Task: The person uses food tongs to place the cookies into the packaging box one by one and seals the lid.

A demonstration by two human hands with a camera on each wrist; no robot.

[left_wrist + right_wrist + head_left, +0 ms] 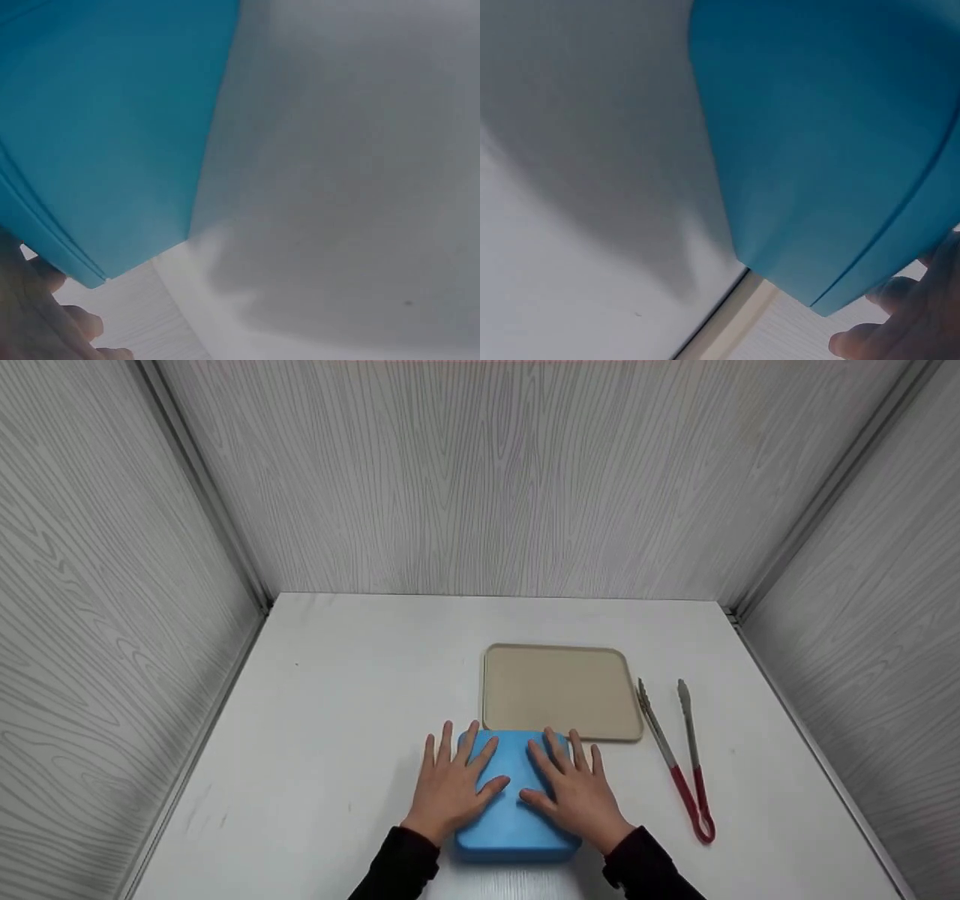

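Closest to the camera are two black sleeves (pixel 401 864), and from them both hands come out flat onto a blue box (pixel 514 802) sitting on the white table (pixel 337 720) near the front edge. The left hand (pixel 450 786) lies on the box's left half, fingers straight and spread, not gripping anything; the right hand (pixel 574 791) does the same on the right half. Just behind the box, touching or almost touching its far edge, there's a beige tray (pixel 559 690). To the right of the tray lie red-handled tongs (pixel 679 754), arms apart. Both wrist views just show the box's blue side up close, with fingertips at the edge.
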